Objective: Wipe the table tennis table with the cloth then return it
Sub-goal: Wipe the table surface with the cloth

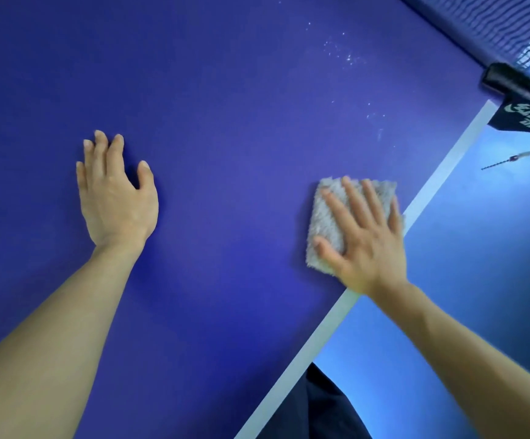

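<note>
The right hand (362,239) presses the grey cloth (325,213) flat to the tabletop (225,115) by its right edge, grip spread, fingers straight. Left of it the left hand (114,198) rests palm-down, fingers apart, holding nothing. Farther off, white specks (347,57) lie near the net (507,30).

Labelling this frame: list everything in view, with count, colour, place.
dark blue table tennis table: 1, dark blue, fills most of view
white edge stripe: 1, white, along table's right edge
fluffy grey folded cloth: 1, grey, near right edge, under right hand
white specks: several, white, on table beyond cloth
black net with clamp: 1, black, top right
light blue floor: 1, light blue, right of table
left hand: 1, flat on table
right hand: 1, flat on cloth
</note>
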